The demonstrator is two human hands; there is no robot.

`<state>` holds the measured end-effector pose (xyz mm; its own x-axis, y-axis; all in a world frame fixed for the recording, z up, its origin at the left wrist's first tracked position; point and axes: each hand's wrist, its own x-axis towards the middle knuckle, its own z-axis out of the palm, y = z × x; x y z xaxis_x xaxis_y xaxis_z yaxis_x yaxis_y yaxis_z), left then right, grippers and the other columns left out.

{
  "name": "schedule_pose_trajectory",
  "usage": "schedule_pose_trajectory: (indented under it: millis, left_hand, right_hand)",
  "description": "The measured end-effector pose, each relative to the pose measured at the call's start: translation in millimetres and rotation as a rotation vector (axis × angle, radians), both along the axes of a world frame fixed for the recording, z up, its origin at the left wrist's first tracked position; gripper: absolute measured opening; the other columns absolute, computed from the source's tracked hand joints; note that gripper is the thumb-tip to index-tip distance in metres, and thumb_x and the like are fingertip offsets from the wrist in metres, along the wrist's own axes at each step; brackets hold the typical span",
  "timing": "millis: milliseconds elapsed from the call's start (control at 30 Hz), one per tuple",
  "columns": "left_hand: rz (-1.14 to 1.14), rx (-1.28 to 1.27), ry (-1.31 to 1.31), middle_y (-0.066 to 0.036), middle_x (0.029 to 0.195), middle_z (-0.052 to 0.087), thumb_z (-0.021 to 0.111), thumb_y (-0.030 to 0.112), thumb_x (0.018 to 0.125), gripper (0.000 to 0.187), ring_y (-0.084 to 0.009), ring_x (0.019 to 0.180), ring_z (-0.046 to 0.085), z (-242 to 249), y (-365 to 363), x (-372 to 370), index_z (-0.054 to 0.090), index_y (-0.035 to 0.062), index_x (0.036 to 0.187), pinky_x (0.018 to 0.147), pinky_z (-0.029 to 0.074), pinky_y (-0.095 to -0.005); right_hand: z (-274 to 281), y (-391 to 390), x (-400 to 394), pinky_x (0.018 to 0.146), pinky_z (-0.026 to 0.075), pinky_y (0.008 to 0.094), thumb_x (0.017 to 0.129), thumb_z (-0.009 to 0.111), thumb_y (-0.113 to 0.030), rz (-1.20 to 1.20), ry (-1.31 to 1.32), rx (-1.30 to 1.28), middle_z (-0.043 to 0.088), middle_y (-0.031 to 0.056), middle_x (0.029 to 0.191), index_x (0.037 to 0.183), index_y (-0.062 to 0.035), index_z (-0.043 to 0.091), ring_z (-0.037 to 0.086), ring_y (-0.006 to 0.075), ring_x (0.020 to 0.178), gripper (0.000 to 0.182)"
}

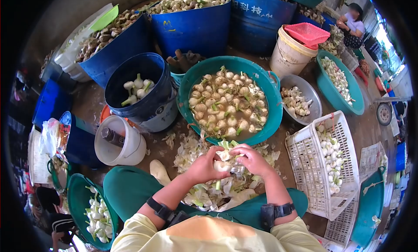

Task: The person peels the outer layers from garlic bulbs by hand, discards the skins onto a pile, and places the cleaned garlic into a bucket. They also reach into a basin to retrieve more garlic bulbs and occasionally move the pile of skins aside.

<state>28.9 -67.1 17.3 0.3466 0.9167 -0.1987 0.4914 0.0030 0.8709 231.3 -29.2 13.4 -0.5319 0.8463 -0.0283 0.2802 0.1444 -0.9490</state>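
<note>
My left hand (203, 165) is closed around garlic bulbs (222, 165) with green stem stubs, held above my lap. Beside it, the curled fingers of my right hand (252, 159) grip the pale skin near the upper bulb's stem. Exactly where the skin parts from the bulb is hard to make out. Just beyond both hands stands a green tub (275, 108) of brownish water with many garlic bulbs floating in it. Below my hands, a heap of peeled garlic skins (202, 195) covers the floor between my legs.
A dark blue bucket (159, 106) with several cleaned bulbs and a white bucket (138, 149) stand left. On the right are a metal bowl (311, 93) of garlic pieces and a white crate (300, 165) of bulbs. Large blue barrels (189, 32) line the back; another person (352, 25) sits far right.
</note>
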Motion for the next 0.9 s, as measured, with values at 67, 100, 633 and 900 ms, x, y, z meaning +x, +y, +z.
schedule_pose_trajectory:
  millis: [67,100,633,900]
  left_hand:
    - [-0.002,-0.025,-0.044,-0.011,0.088,0.057,0.078,0.033,0.060,0.079,-0.0230,0.081,0.058,3,1,-2,0.035,0.0095,0.122,0.074,0.045,-0.0314]
    - [-0.010,-0.050,-0.081,-0.008,0.089,0.055,0.078,0.030,0.062,0.077,-0.0174,0.081,0.056,5,1,-3,0.035,0.0099,0.123,0.076,0.044,-0.0290]
    - [-0.125,0.141,-0.078,-0.010,0.093,0.055,0.077,0.027,0.059,0.079,-0.0235,0.091,0.055,-4,0,-2,0.035,0.0089,0.124,0.079,0.044,-0.0346]
    - [0.268,-0.540,-1.061,-0.006,0.100,0.055,0.047,0.038,0.087,0.042,-0.0164,0.083,0.057,-17,19,-24,0.043,0.0068,0.115,0.066,0.046,-0.0266]
  right_hand:
    - [7,-4,0,0.075,0.042,0.0276,0.081,0.055,-0.006,0.052,0.009,-0.115,0.056,0.0036,0.083,0.092,-0.0013,0.057,0.052,0.0156,0.085,0.012]
    - [2,-5,-1,0.073,0.043,0.0274,0.081,0.054,-0.005,0.063,0.002,-0.149,0.056,0.0033,0.080,0.090,-0.0011,0.058,0.053,0.0155,0.080,0.011]
    - [-32,-12,-24,0.066,0.042,0.0260,0.083,0.056,-0.016,-0.122,0.072,-0.445,0.058,0.0021,0.078,0.089,-0.0055,0.059,0.051,0.0108,0.071,0.012]
    - [-48,-8,0,0.076,0.044,0.0300,0.072,0.065,-0.019,0.103,-0.444,-0.007,0.061,0.0116,0.083,0.098,-0.0058,0.062,0.057,0.0221,0.077,0.029]
